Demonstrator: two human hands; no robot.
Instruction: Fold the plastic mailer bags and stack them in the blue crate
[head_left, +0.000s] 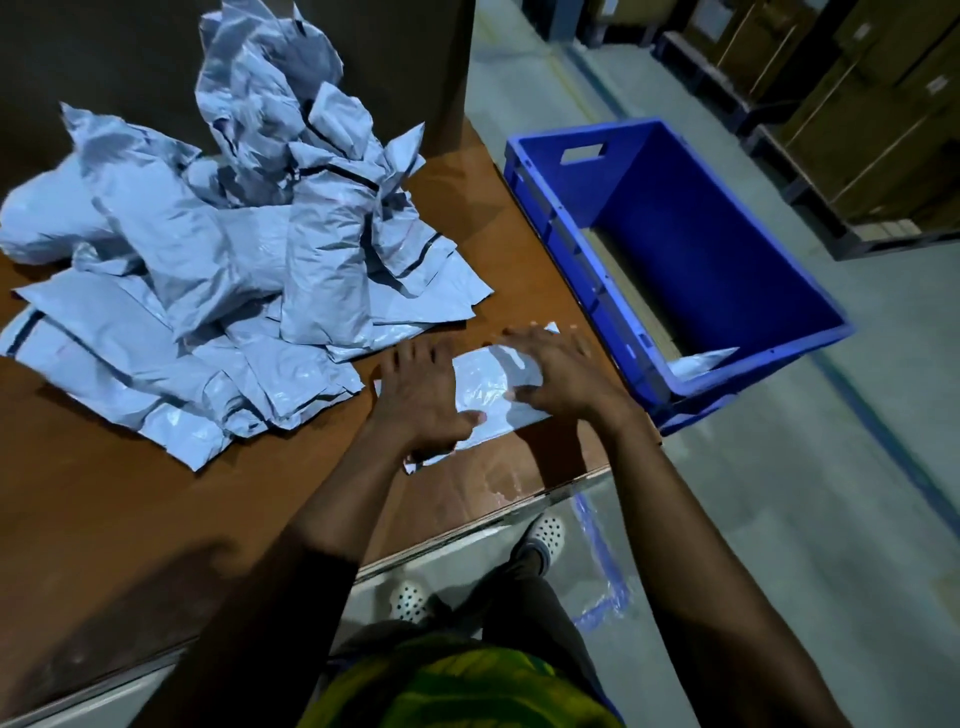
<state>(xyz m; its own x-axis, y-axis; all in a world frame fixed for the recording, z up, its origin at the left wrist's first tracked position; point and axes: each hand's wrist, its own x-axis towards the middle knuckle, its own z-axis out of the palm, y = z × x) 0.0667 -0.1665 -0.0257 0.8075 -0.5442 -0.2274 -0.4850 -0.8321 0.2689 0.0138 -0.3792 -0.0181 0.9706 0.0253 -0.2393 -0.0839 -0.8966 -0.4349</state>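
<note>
Grey plastic mailer bag (493, 384) lies mid-frame on the brown desk (156, 509) under the left hand (421, 395) and right hand (556, 374), fingers spread flat. One folded bag (701, 361) is in the blue plastic crate (753, 374); the crumpled pile (208, 270) awaits.

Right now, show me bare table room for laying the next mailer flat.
Widest bare wood: the near-left table, between the mailer pile and the near edge. Narrower strip: between the pile and the blue crate. Crowded: far left under the pile, and the right corner, where the left hand and right hand press the folded mailer.
</note>
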